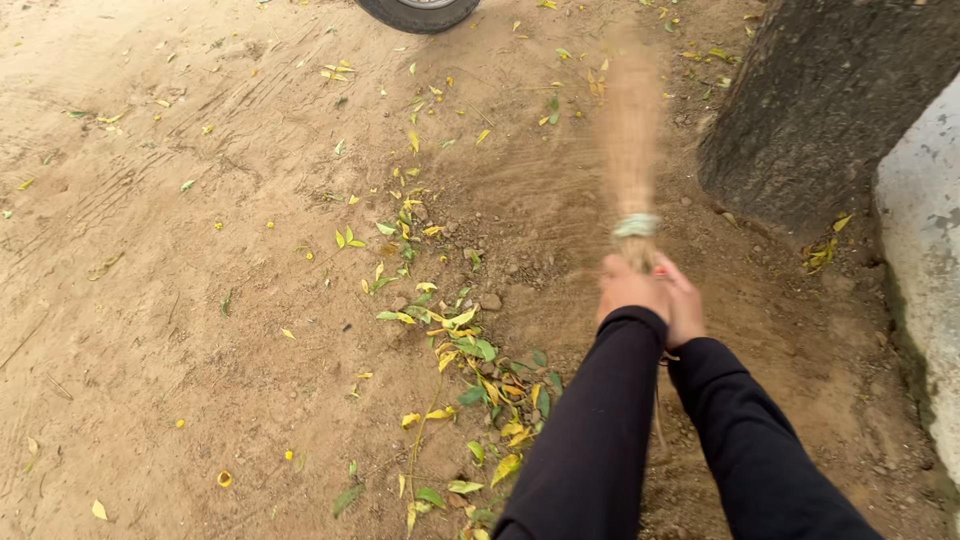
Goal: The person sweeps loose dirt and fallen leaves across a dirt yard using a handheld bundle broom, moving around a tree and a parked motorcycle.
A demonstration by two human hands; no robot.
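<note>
Both my hands grip the bound end of a straw broom (632,150) that points away from me over the dirt. My left hand (627,289) and my right hand (685,303) sit side by side, fingers closed around the handle just below a pale band. The broom's bristles are blurred with motion. Black sleeves cover both my arms. A line of green and yellow fallen leaves (455,350) lies on the sandy ground to the left of my hands.
A dark tree trunk (820,110) rises at the upper right, with a pale concrete edge (925,260) beside it. A vehicle tyre (418,12) shows at the top. Loose leaves and small stones dot the dirt.
</note>
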